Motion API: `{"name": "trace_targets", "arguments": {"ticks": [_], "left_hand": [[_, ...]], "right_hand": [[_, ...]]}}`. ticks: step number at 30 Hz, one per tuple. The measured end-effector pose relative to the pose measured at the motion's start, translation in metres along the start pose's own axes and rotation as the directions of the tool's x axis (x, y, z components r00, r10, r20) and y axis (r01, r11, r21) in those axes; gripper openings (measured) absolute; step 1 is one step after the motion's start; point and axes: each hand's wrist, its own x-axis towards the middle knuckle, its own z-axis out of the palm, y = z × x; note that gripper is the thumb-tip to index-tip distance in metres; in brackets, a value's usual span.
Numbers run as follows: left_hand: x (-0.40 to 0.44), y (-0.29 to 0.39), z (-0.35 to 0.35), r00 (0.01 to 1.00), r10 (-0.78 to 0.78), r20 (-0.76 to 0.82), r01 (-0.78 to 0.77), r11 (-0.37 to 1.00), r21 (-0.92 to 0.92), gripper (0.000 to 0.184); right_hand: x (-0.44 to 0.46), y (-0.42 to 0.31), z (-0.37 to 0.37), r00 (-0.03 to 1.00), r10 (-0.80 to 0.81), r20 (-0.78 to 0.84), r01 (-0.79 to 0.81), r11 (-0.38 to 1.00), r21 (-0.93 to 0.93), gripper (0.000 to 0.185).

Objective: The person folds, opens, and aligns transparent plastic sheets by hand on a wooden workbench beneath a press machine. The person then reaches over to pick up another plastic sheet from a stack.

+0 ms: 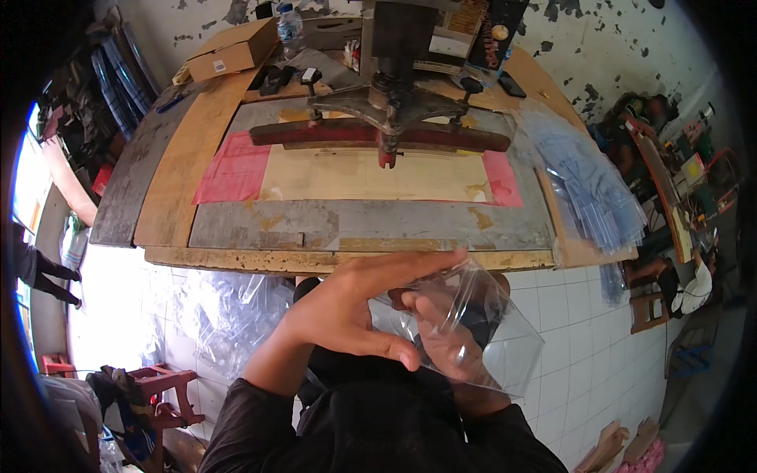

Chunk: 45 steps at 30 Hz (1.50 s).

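A clear plastic sheet or pouch (505,347), folded and shiny, is held up in front of my body, below the table's front edge. My left hand (351,303) reaches over from the left with its fingers stretched out and thumb apart; the fingertips touch the upper edge of the plastic. Seen through the plastic, my right hand (445,339) has its fingers curled by the plastic and its palm turned up. Whether it is inside the plastic or behind it, I cannot tell. Beyond my hands stands a press with a red-edged bar (331,134) over a cream-coloured sheet (378,177) with pink ends.
Stacked clear plastic pieces (591,189) lie on the table's right side. A cardboard box (233,49) and a water bottle (289,27) stand at the back left. Loose plastic (233,319) covers the floor at left. Another person (694,284) sits at far right.
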Motion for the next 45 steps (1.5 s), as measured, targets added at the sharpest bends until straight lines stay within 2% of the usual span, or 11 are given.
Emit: {"name": "trace_targets", "arguments": {"ticks": [6,14,19,22,25,28,30,32,36,38,45], "left_hand": [[-0.003,0.006,0.003,0.990,-0.143,0.012,0.143,0.990,0.011,0.124],[-0.003,-0.008,0.009,0.996,0.056,-0.069,-0.053,0.998,0.039,0.109],[-0.005,-0.005,0.010,0.996,0.017,-0.091,-0.017,1.000,0.002,0.099],[-0.007,-0.006,0.009,0.996,0.030,-0.083,-0.032,0.999,-0.025,0.090],[-0.011,-0.001,0.002,0.995,-0.061,-0.085,0.051,0.993,-0.108,0.078],[-0.008,0.011,0.003,0.978,-0.163,-0.131,0.144,0.979,-0.147,0.060],[-0.008,0.007,0.002,0.964,-0.187,-0.189,0.163,0.978,-0.133,0.050],[-0.010,-0.009,0.000,0.988,0.067,-0.140,-0.056,0.995,0.081,0.033],[-0.013,-0.007,0.002,0.991,-0.039,-0.132,0.041,0.999,0.010,0.025],[-0.013,-0.007,0.002,0.975,-0.116,-0.192,0.108,0.993,-0.052,0.021],[-0.025,-0.025,-0.014,0.942,-0.066,-0.329,0.085,0.995,0.044,0.021]], "right_hand": [[-0.001,0.004,-0.006,1.000,0.005,0.020,-0.004,0.997,-0.083,0.074],[0.003,-0.019,-0.004,0.992,0.124,0.011,-0.115,0.945,-0.306,0.057],[0.005,-0.018,-0.011,0.979,0.188,0.084,-0.129,0.876,-0.464,0.055],[-0.004,-0.001,-0.015,0.891,0.453,-0.005,-0.436,0.854,-0.283,0.059],[0.002,-0.003,-0.014,0.927,0.370,0.065,-0.339,0.899,-0.277,0.072],[0.006,0.004,-0.014,0.952,0.301,0.054,-0.296,0.952,-0.074,0.085],[0.011,-0.001,-0.013,0.944,0.328,0.044,-0.323,0.943,-0.081,0.082],[0.009,0.002,-0.012,0.937,0.349,0.034,-0.349,0.937,-0.003,0.073],[0.021,-0.006,-0.009,0.927,0.373,0.045,-0.374,0.927,0.024,0.052],[0.019,0.000,-0.010,0.920,0.387,0.062,-0.390,0.919,0.062,0.054],[-0.026,0.051,-0.031,0.919,0.381,0.106,-0.395,0.882,0.256,0.067]]}}
